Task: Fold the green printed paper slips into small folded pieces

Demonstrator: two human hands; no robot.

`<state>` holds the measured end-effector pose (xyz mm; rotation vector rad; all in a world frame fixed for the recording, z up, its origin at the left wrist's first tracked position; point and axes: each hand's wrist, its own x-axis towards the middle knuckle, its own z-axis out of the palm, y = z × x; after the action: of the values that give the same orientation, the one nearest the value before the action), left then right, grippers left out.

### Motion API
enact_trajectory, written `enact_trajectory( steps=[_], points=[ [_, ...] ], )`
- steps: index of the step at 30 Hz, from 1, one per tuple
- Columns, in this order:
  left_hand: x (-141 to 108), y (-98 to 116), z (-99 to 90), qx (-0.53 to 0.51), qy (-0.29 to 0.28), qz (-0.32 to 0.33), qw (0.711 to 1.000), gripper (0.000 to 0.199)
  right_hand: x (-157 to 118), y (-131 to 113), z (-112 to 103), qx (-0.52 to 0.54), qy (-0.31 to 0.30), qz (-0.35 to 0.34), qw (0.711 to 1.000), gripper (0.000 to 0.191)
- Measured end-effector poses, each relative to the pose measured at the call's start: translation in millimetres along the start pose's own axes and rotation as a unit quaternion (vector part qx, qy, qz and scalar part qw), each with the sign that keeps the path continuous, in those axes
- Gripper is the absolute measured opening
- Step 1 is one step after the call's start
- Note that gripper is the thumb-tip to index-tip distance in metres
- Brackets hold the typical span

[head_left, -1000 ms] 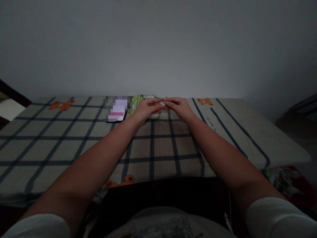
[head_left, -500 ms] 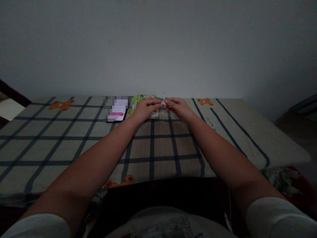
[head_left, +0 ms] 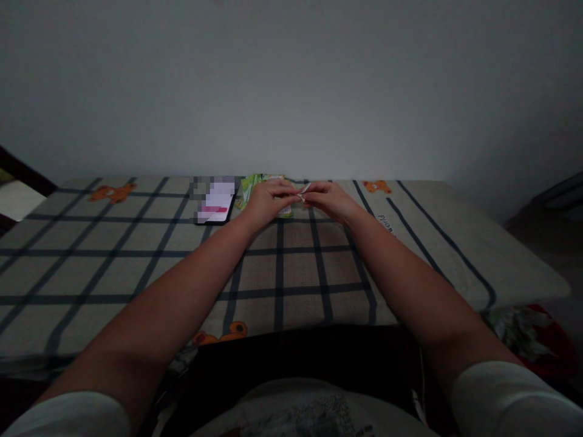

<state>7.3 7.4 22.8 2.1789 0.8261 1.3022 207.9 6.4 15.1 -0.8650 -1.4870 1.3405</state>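
At the far left I see part of a dark chair. Next comes the table, with a pale cloth that has dark blue lines. An orange bear is printed on it near the back left, and part of another bear shows at the front edge.

Then I see a phone lying flat. Its screen is lit, with a pink bar low down, but most of it is blurred into blocks, so I can't read it. Just right of it is a green packet. It has small print that I can't make out, and the left hand covers part of it.

The left hand pinches a small white strip between thumb and fingers. The right hand pinches it too, from the other side. So the strip is between the two hands, just right of the packet, with one end poking up. I see no words that I can read on it.

To the right, a third bear is on the cloth. Below it runs some tilted black writing, and I can read "world". Low on the far right, beside the table, is something red with pale, crumpled stuff in it.
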Motion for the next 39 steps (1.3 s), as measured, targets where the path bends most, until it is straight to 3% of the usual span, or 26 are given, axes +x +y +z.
enact_trajectory(
  steps=[12,18,26,34,39],
  points=[
    [0,-2,3.6,0.025,0.013,-0.032,0.999,0.018,-4,-6,0,-0.208,0.034,-0.125,0.97,0.035],
    [0,-3,4.8,0.0,0.012,-0.064,0.998,0.027,-4,-4,4,-0.18,0.045,-0.129,0.974,0.035],
    [1,5,3.5,-0.009,0.026,-0.057,0.998,0.02,-8,-8,5,-0.128,0.048,-0.136,0.981,0.029],
    [1,-6,7.4,-0.155,0.037,-0.135,0.978,0.028,-7,-7,2,-0.103,0.048,-0.126,0.985,0.025],
    [0,-6,11.1,-0.233,0.028,-0.148,0.961,0.028,-8,-9,2,-0.097,0.031,-0.139,0.985,0.026]
  ],
)
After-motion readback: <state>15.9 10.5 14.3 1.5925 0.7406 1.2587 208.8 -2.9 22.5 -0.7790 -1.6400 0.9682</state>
